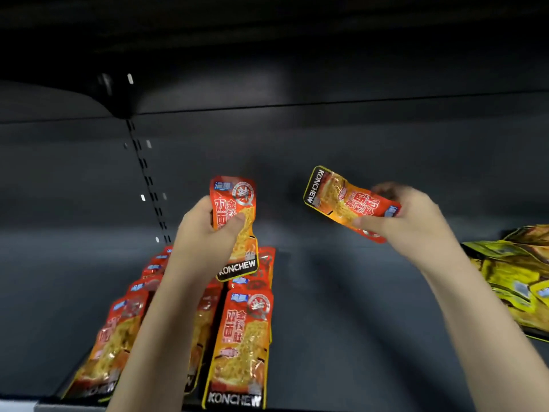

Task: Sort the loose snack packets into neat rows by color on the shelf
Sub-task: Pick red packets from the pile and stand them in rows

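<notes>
My left hand (pixel 205 233) grips an orange-red snack packet (pixel 236 200) upright, thumb across its front, above the rows of orange-red packets (pixel 243 346) lying on the dark shelf (pixel 341 322). My right hand (pixel 413 221) pinches a second orange-red packet (pixel 335 194) by one end, held sideways in the air to the right of the first. A heap of yellow packets (pixel 517 272) lies at the right edge of the shelf. My left forearm hides part of the middle row.
The shelf's dark back panel (pixel 326 162) rises behind the hands, with a slotted upright (pixel 148 185) at the left. Another dark shelf (pixel 267 55) overhangs above. Bare shelf surface lies between the orange-red rows and the yellow heap.
</notes>
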Action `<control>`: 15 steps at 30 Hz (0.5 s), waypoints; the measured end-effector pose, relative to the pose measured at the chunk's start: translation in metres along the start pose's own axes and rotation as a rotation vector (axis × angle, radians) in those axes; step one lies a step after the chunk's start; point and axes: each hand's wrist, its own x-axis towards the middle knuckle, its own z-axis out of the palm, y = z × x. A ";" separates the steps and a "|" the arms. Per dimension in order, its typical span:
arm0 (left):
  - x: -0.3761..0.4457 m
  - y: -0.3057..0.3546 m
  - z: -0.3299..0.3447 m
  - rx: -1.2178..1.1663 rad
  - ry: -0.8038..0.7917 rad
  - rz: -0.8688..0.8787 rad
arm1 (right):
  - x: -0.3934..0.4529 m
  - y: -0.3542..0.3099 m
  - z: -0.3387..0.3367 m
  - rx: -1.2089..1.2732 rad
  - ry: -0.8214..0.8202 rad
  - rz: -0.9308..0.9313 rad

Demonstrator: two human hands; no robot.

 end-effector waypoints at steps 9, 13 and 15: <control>0.028 -0.016 -0.009 0.036 -0.042 0.003 | 0.036 -0.019 0.022 0.076 -0.039 0.024; 0.029 -0.020 -0.011 0.004 -0.054 -0.020 | 0.046 -0.002 0.046 0.032 -0.134 0.068; 0.028 -0.021 -0.011 -0.022 -0.061 -0.027 | 0.050 0.012 0.063 0.002 -0.209 0.150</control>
